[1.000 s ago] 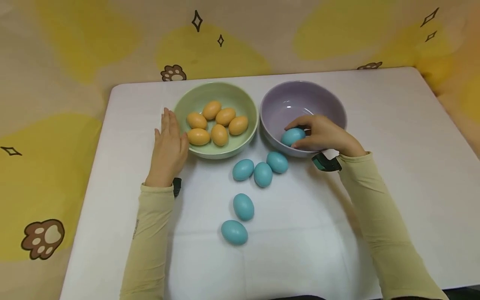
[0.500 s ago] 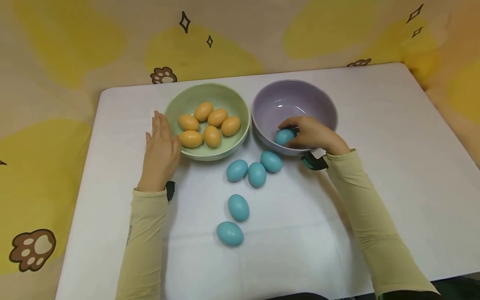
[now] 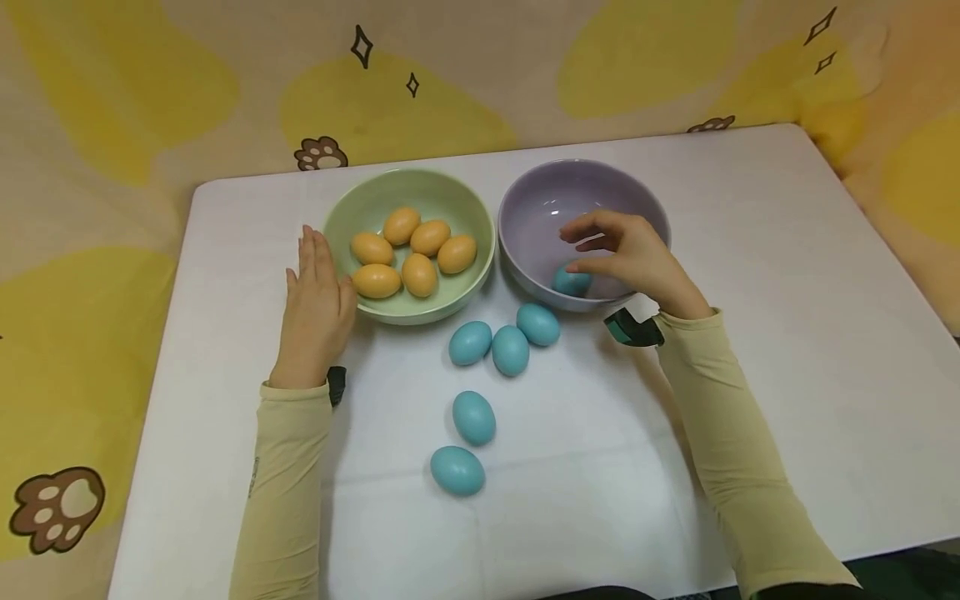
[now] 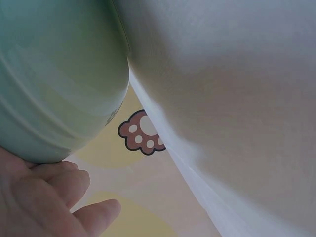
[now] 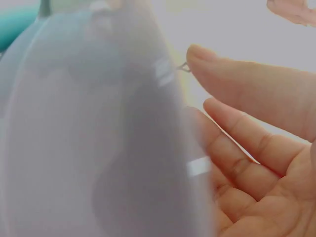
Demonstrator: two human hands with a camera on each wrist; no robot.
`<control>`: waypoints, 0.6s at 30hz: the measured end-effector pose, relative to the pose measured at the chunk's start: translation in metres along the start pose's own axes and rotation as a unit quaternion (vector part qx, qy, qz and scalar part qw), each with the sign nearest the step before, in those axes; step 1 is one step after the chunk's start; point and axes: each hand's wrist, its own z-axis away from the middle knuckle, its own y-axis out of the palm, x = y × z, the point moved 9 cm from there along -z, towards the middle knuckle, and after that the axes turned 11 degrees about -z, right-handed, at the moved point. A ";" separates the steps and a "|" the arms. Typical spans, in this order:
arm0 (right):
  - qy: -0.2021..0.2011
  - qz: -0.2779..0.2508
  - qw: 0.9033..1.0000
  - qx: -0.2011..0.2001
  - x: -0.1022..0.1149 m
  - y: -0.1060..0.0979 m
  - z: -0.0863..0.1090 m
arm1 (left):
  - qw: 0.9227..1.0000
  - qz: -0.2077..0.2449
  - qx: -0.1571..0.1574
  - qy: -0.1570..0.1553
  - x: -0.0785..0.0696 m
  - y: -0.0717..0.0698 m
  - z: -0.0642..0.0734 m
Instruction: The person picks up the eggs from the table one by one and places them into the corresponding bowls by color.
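Note:
In the head view my right hand hovers over the purple bowl, thumb and fingers parted with nothing between them. Under the thumb a blue egg lies in that bowl, partly covered by the hand. My left hand rests its straight fingers against the left side of the green bowl, which holds several orange eggs. The left wrist view shows the fingers touching the green bowl's outside. In the right wrist view the purple bowl's wall hides part of the fingers.
On the white table, in front of the bowls, lie several more blue eggs. Two of them, one a blue egg, are nearer the person. A yellow patterned cloth hangs behind the table.
My right hand has let go of the blue egg inside the purple bowl and lifted slightly, its fingers spreading. The left hand stays at the green bowl. The head view has shifted a little.

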 end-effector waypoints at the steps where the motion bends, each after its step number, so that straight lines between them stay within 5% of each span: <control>1: -0.006 -0.008 1.000 -0.001 0.003 0.000 0.002 | 1.000 0.000 -0.001 0.001 0.000 0.000 0.000; 18: -0.126 -0.075 0.987 0.065 0.034 0.048 0.039 | 1.000 0.008 0.001 -0.006 0.002 0.001 0.000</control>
